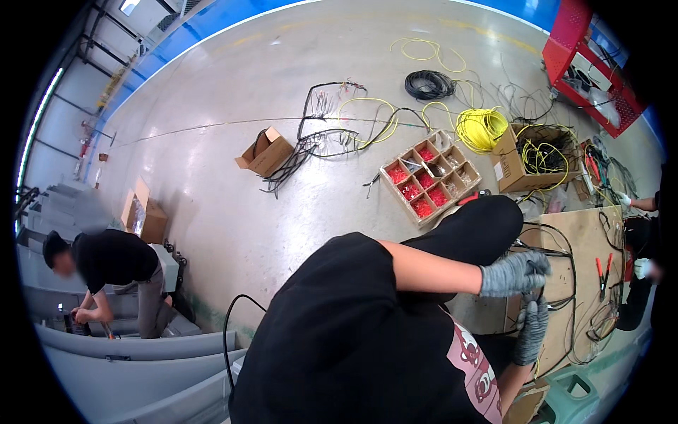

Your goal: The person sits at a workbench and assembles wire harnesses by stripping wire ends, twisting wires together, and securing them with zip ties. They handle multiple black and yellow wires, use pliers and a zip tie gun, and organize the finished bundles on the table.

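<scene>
Beside plywood (587, 237), left hand (515, 274) and right hand (533, 330) nearly meet, their grip unclear.

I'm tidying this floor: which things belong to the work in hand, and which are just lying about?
Likely in use, near the left hand and right hand:
black cable
wooden board
red-handled tool

Seemingly just lying about:
yellow cable coil
black cable coil
small open carton

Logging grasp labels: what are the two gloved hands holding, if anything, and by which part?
Cannot be told. The gray-gloved left hand and right hand are close together; their fingers are blurred, and any grip point is unclear. Black cable lies nearby.
</scene>
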